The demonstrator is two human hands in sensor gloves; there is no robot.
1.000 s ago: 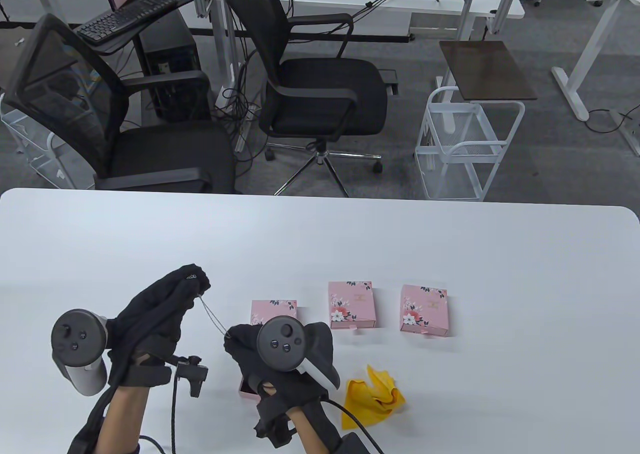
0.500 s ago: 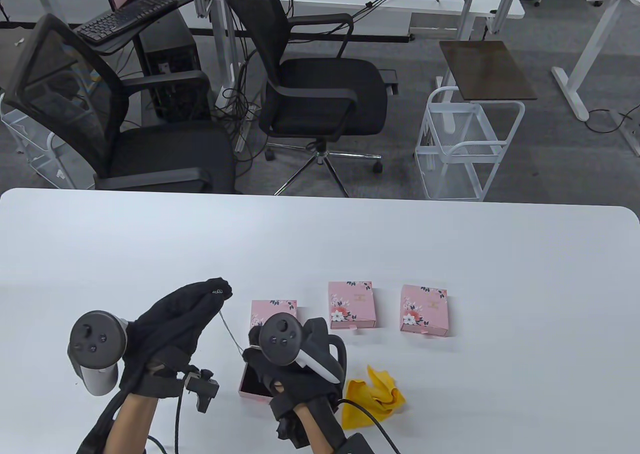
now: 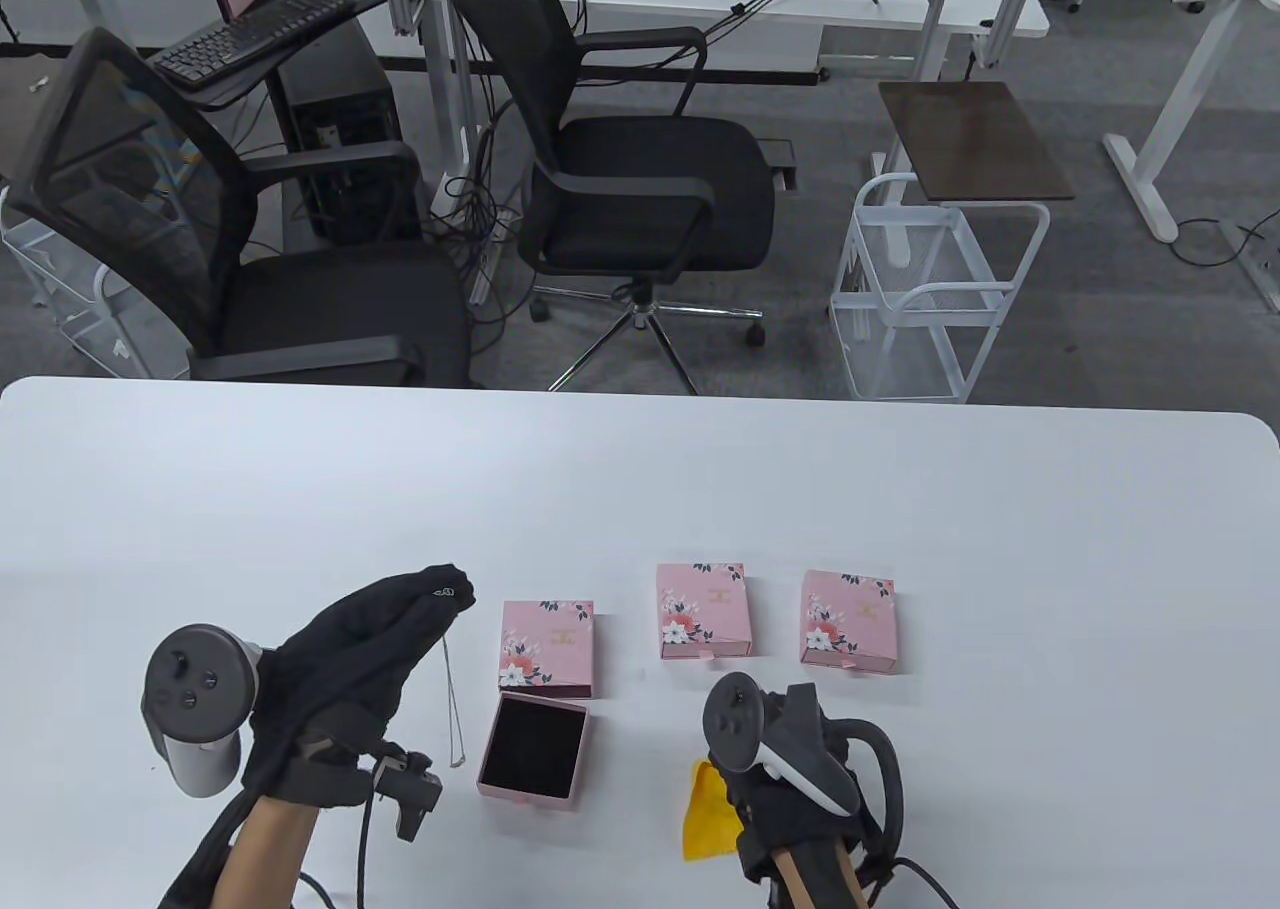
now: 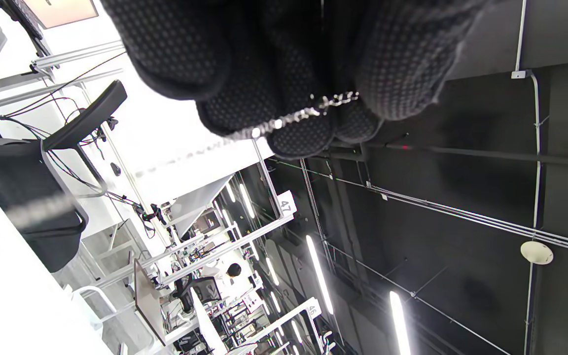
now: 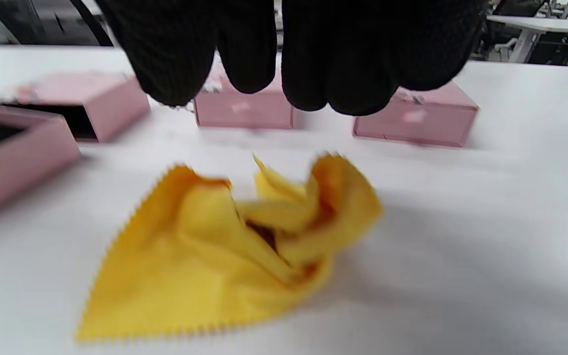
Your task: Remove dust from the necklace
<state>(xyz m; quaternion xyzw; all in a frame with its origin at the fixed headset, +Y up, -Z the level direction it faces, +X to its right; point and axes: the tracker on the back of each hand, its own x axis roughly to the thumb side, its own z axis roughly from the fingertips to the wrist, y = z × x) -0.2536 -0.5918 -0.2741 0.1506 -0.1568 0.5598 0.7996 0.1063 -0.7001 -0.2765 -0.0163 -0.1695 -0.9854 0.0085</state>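
My left hand (image 3: 440,589) is raised at the front left and pinches a thin silver necklace (image 3: 452,699), which hangs straight down from its fingertips beside an open pink tray (image 3: 532,751) with a black lining. The chain (image 4: 289,116) runs between the gloved fingertips in the left wrist view. My right hand (image 3: 790,799) hovers over a crumpled yellow cloth (image 3: 705,809) near the front edge. In the right wrist view its fingers (image 5: 313,59) hang loosely just above the cloth (image 5: 244,246) and hold nothing.
Behind the tray lies its pink floral sleeve (image 3: 548,647). Two more pink floral boxes (image 3: 704,611) (image 3: 848,621) sit to the right. The white table (image 3: 900,509) spreads beyond them. Office chairs (image 3: 640,169) and a white wire cart (image 3: 930,289) stand past the far edge.
My right hand let go of the chain's lower end and moved right and down to the yellow cloth. The necklace now hangs free from my left hand, and the open tray is uncovered.
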